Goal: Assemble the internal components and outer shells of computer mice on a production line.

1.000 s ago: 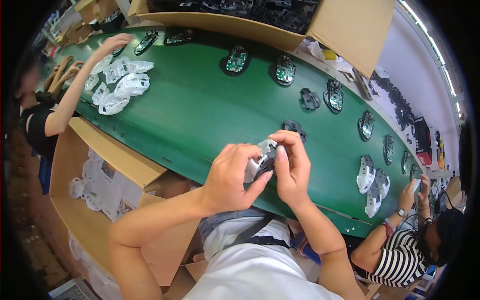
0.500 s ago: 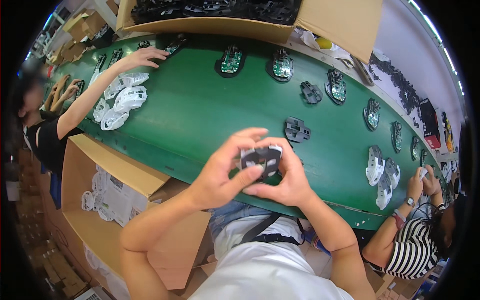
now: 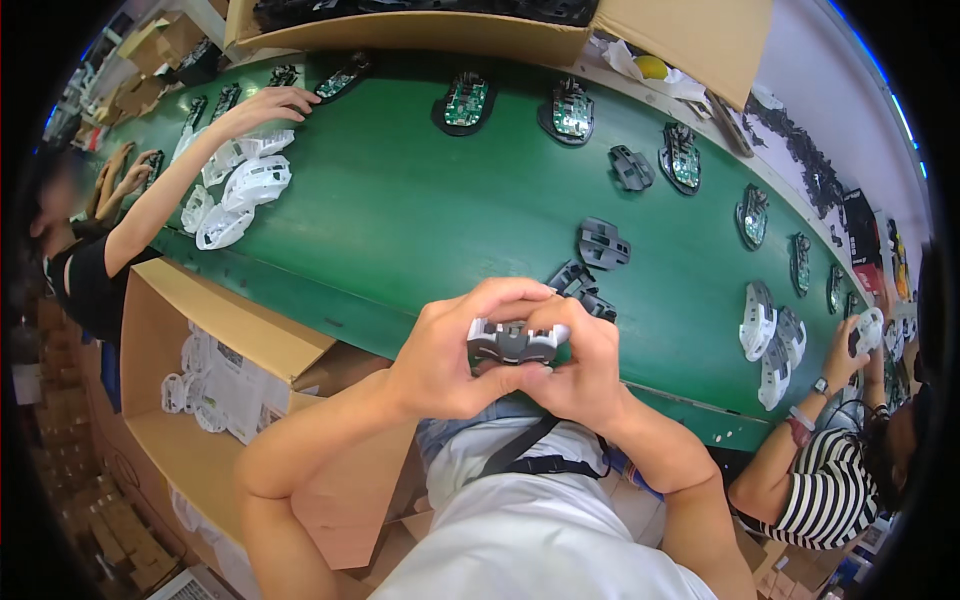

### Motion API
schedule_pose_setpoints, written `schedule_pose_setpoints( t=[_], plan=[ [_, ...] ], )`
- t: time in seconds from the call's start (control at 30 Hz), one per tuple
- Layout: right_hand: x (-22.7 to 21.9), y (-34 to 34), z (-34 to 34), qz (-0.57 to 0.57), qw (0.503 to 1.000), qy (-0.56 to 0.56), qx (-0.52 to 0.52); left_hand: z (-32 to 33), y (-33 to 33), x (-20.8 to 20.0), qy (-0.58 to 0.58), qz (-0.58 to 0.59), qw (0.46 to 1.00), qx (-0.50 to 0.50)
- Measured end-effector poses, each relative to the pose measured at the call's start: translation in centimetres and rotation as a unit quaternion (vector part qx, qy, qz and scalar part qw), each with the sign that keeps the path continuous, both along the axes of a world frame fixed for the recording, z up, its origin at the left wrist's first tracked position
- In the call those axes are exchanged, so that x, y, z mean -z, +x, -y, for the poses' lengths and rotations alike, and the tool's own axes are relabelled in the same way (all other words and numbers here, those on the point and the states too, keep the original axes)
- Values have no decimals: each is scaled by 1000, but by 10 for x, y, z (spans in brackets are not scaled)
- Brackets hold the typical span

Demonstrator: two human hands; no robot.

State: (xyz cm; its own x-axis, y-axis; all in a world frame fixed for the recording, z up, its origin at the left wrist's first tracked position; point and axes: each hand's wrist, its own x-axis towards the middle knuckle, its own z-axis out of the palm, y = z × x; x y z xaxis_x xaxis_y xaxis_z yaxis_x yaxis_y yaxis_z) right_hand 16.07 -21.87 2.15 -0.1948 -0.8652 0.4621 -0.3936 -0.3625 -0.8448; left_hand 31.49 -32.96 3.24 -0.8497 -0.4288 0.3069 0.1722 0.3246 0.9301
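Green belt [image 3: 400, 220] behind. Your left hand [image 3: 450, 355], right hand [image 3: 580, 375] pinch grey part [image 3: 512, 342] between fingers, raised close for pressing.

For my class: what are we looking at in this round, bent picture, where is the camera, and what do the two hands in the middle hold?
The camera sits on a person's head and looks down, so its wide lens bends straight edges. The forearms rising from the bottom are that person's own. The left hand and right hand together grip a small grey and white plastic part. Beyond them runs a long green belt carrying dark shells with green circuit boards, loose dark grey pieces and white plastic shells. A co-worker's hand reaches onto the belt at the left; another person in a striped top works at the right. An open cardboard box stands below the belt.
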Motion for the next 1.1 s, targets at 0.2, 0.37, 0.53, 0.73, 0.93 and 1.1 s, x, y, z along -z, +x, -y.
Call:
schedule_pose_setpoints(
  t=[0.2,0.37,0.53,0.73,0.93,1.1],
  plan=[
    [-7,1,10,-86,991,-105,20,8,-1,4,-70,-54,996,-13],
    [-11,-4,9,-188,973,-129,31,33,7,4,-187,-41,980,-45],
    [-36,-8,18,-87,990,-53,-94,48,15,6,-224,-34,973,-40],
    [-22,1,12,-111,992,-60,-11,39,12,-1,-348,-29,935,-61],
    [-29,3,14,-67,996,-61,-21,35,12,8,-267,-94,958,-55],
    [-30,7,18,13,994,-96,-55,43,15,4,-277,-145,950,-18]
  ],
)
